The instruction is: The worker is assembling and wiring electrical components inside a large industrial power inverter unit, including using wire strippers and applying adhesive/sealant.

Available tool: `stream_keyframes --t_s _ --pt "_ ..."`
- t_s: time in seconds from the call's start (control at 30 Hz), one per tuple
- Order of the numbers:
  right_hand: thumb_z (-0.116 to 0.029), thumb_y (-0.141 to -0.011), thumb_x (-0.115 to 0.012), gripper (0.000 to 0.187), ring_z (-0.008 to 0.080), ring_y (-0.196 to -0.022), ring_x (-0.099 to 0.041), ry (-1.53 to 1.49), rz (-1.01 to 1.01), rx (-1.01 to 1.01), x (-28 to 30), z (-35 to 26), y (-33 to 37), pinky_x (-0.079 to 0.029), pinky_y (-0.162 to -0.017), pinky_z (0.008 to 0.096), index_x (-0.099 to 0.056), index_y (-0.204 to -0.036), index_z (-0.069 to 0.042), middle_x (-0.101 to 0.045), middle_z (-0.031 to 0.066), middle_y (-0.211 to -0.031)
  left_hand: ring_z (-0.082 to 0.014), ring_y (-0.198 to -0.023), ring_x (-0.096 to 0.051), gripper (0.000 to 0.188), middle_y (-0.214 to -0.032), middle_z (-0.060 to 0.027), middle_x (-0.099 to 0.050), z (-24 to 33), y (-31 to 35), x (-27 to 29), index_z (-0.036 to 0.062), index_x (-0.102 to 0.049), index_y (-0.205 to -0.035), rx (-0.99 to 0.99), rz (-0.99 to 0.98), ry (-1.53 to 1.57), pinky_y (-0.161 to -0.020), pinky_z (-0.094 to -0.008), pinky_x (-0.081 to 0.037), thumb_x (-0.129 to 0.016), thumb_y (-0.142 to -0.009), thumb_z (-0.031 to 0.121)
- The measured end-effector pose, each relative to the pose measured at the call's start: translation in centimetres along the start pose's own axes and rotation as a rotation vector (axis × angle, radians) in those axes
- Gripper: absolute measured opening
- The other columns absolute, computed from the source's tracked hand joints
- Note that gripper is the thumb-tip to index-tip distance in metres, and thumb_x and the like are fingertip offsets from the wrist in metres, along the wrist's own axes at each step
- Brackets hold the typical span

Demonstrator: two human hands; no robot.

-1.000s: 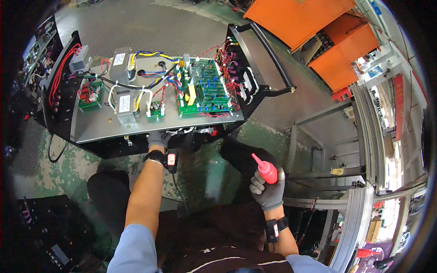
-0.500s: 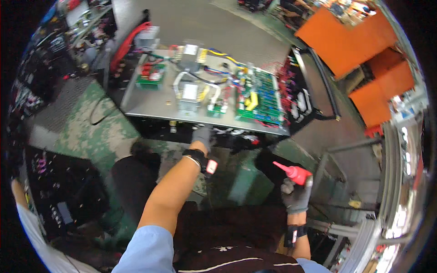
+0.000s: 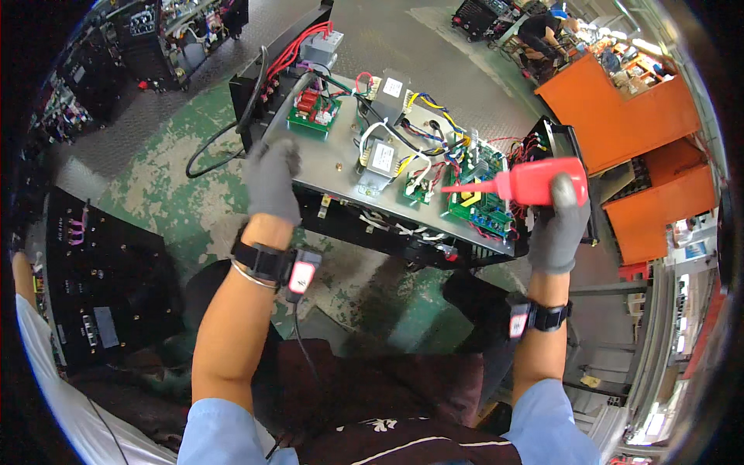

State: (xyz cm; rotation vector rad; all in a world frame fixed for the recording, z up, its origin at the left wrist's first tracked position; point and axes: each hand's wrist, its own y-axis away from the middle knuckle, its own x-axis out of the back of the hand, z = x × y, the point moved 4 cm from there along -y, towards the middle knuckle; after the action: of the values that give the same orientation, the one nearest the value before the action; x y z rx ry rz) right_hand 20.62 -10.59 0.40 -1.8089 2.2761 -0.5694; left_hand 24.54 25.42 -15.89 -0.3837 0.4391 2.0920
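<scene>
A metal chassis (image 3: 318, 159) carries circuit boards, transformers and wires in front of me. My left hand (image 3: 273, 182), in a grey glove, is at its near left corner, fingers bent around the edge. Above the chassis's right end, my right hand (image 3: 559, 229), gloved too, grips a red squeeze bottle (image 3: 546, 180) with a thin nozzle pointing left. Beneath the nozzle lies a large green circuit board (image 3: 484, 209), partly hidden by the bottle. A smaller green board with red parts (image 3: 313, 113) and two transformers (image 3: 380, 161) sit further left.
A black panel (image 3: 108, 271) stands at the left, beside another person's arm (image 3: 23, 279). Orange cabinets (image 3: 612, 112) are at the far right. A black cable (image 3: 198, 155) loops off the chassis's left side. More electronic units (image 3: 147, 46) stand at the far left.
My left hand has moved from the chassis's front edge to its left corner. My right hand has raised the red bottle over the right end. The view has shifted, and the chassis appears further right.
</scene>
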Motion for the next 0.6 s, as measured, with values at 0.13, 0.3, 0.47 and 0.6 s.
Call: stream_keyframes --t_s 0.13,0.3,0.47,0.6 --pt "-0.024 -0.08 -0.074 0.031 0.0161 -0.084 -0.065 0.277 -0.208 0.139 -4.8 -0.3 -3.4 -0.05 -0.079 0.0311 -0.067 -0.099 0.0 -0.07 0.0072 -0.091 -0.0084 -0.07 -0.057 0.018 -0.082 -0.0004 -0.066 3.1 -1.0 -0.3 0.003 -0.072 -0.102 -0.239 -0.005 -0.017 -0.062 -0.0225 -0.044 -0.065 -0.087 0.009" --pt "-0.032 -0.077 -0.078 0.039 0.0198 -0.08 -0.067 0.563 -0.399 0.141 -10.2 3.1 -4.7 -0.052 -0.074 0.0346 -0.068 -0.097 -0.001 -0.07 0.0117 -0.088 -0.0093 -0.071 -0.058 0.018 -0.085 -0.0018 -0.067 3.3 -0.7 -0.4 0.0014 -0.071 -0.101 -0.121 0.017 0.006 -0.064 -0.0236 -0.046 -0.065 -0.089 0.012" --pt "-0.041 -0.075 -0.081 0.045 0.0275 -0.081 -0.069 0.717 -0.486 0.193 -12.5 5.1 -5.4 -0.053 -0.073 0.0383 -0.069 -0.097 -0.003 -0.07 0.0161 -0.088 -0.0137 -0.071 -0.059 0.026 -0.085 -0.0068 -0.067 2.9 -1.5 -0.2 0.0002 -0.069 -0.1 0.095 -0.023 0.309 -0.064 -0.0285 -0.047 -0.06 -0.091 0.022" --pt "-0.045 -0.075 -0.08 0.046 0.0337 -0.081 -0.068 0.777 -0.563 0.271 -13.4 6.3 -5.5 -0.054 -0.073 0.0416 -0.069 -0.096 -0.006 -0.069 0.0167 -0.089 -0.0216 -0.076 -0.06 0.039 -0.09 -0.012 -0.069 2.6 -2.2 -0.1 -0.0045 -0.067 -0.109 0.169 -0.09 0.47 -0.067 -0.0313 -0.047 -0.057 -0.092 0.029"
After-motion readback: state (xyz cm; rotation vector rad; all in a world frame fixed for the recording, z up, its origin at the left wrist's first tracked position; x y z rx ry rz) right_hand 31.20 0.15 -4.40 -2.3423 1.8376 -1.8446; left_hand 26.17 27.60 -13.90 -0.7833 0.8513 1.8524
